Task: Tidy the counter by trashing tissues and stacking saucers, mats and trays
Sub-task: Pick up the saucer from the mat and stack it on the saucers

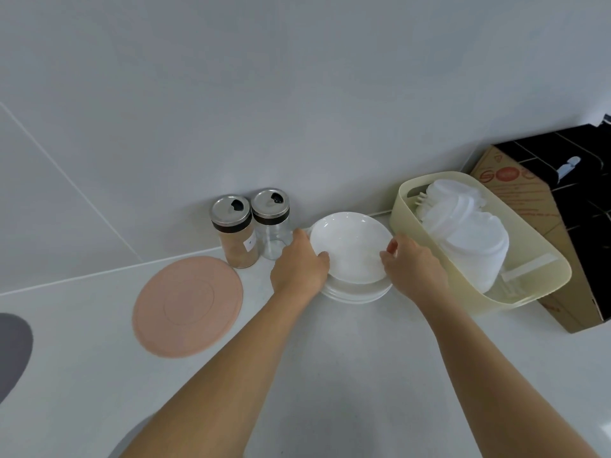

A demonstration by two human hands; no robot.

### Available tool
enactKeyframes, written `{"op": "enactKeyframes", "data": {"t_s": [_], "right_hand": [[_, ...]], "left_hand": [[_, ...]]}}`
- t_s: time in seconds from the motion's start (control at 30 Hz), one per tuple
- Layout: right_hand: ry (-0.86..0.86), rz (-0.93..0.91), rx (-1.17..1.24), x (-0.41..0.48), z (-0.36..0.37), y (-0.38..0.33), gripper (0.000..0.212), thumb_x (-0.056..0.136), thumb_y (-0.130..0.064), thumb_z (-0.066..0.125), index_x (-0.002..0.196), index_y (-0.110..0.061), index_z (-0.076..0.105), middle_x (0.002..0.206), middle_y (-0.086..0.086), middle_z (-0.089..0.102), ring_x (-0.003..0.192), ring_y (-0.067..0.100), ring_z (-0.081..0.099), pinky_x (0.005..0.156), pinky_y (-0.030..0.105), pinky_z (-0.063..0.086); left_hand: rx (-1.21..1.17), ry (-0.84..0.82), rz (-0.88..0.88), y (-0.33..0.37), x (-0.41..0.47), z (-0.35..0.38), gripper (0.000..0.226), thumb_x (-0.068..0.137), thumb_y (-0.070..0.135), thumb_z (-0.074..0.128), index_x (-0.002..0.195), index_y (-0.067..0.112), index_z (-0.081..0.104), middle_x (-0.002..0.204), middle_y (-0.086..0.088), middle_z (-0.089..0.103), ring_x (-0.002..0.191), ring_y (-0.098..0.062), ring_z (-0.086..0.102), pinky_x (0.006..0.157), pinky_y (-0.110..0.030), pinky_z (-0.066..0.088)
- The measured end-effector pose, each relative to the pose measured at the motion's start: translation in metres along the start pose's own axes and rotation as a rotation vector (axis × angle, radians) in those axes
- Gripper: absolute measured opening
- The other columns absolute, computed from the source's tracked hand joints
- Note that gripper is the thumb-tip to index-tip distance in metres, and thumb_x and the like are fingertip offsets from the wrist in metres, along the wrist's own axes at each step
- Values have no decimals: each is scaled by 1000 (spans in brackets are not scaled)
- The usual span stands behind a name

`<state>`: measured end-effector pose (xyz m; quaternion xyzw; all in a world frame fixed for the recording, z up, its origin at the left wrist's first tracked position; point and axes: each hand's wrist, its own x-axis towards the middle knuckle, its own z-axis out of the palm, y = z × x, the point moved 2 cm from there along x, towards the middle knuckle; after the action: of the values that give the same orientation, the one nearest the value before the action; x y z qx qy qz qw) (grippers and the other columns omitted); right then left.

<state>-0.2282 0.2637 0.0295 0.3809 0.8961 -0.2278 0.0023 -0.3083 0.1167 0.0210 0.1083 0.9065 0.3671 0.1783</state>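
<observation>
Against the back wall, left hand [299,266] and right hand [413,264] are pinching the top saucer [350,247] by opposite rims, seating it on the saucer stack [355,294]. Risk: off-centre release is tipping it toward the jars [251,228].

We see a white top saucer [350,246] on a white saucer stack [355,292], over a pale grey-white counter [330,375]. At nine o'clock from them lies a salmon-pink round mat [187,307] with a faint ring pattern; farther out at eight o'clock, a dark grey mat [13,352]. At eleven o'clock stand clear glass jars [251,231] with silver lids and black collars. At three o'clock, a cream bin [535,285] holds white plastic lids [463,223], beside a brown cardboard box [515,193] printed in red.
</observation>
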Motion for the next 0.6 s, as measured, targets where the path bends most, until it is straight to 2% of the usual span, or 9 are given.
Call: {"op": "enactKeyframes", "data": {"t_s": [0.07, 0.17, 0.2, 0.27, 0.33, 0.4, 0.47, 0.53, 0.6], "right_hand": [[53, -39, 27, -4, -10, -4, 24, 92, -27, 43, 108, -11, 51, 106, 12, 60, 96, 32, 54, 78, 37, 42], [147, -136, 56, -18, -29, -17, 28, 93, -29, 45, 113, -10, 51, 105, 13, 62, 95, 33, 54, 73, 33, 37], [183, -177, 48, -26, -35, -22, 29, 93, -30, 45, 114, -10, 51, 102, 13, 63, 93, 34, 55, 71, 32, 35], [273, -270, 24, -43, -43, -32, 31, 93, -33, 46, 114, -11, 52, 93, 12, 66, 87, 35, 57, 67, 32, 35], [409, -382, 31, -63, -46, -42, 33, 91, -34, 48, 112, -9, 54, 81, 10, 67, 80, 35, 60, 63, 35, 39], [512, -545, 92, -85, -44, -52, 36, 89, -36, 52, 110, -7, 56, 80, 8, 67, 76, 32, 63, 63, 35, 46], [551, -689, 121, -106, -38, -60, 47, 86, -39, 50, 117, -4, 55, 93, 10, 69, 86, 30, 63, 72, 37, 49], [518, -777, 146, -124, -28, -65, 59, 86, -45, 46, 129, -5, 48, 115, 12, 63, 107, 26, 55, 89, 38, 41], [470, -840, 134, -139, -19, -70, 67, 87, -55, 39, 138, -11, 36, 135, 14, 50, 125, 24, 42, 102, 36, 28]], "left_hand": [[43, 27, 37, 5, -9, -10, 40, 86, 38, 50, 118, 16, 42, 99, -3, 59, 92, -29, 61, 75, -36, 47], [83, 120, 119, 13, -33, -35, 43, 86, 50, 47, 115, 18, 47, 90, 0, 61, 99, -26, 57, 78, -31, 36], [109, 171, 154, 14, -42, -45, 45, 86, 53, 45, 116, 20, 48, 90, -1, 64, 100, -25, 56, 80, -30, 35], [157, 275, 215, 12, -65, -65, 47, 84, 58, 43, 117, 25, 47, 87, -1, 66, 97, -25, 57, 84, -37, 43], [186, 364, 276, 6, -89, -84, 46, 83, 62, 41, 116, 30, 45, 86, 3, 65, 90, -24, 60, 74, -38, 49], [216, 458, 333, -4, -114, -100, 48, 80, 65, 37, 114, 32, 48, 87, 8, 65, 83, -18, 63, 62, -30, 47], [275, 575, 383, -16, -138, -114, 49, 79, 60, 37, 111, 27, 55, 84, 10, 67, 78, -12, 60, 56, -19, 39], [333, 680, 392, -31, -160, -123, 49, 80, 54, 41, 109, 19, 60, 88, 4, 70, 81, -11, 55, 67, -17, 38], [356, 704, 386, -48, -178, -128, 52, 81, 53, 42, 110, 15, 61, 100, 0, 69, 92, -13, 53, 80, -20, 37]]}}
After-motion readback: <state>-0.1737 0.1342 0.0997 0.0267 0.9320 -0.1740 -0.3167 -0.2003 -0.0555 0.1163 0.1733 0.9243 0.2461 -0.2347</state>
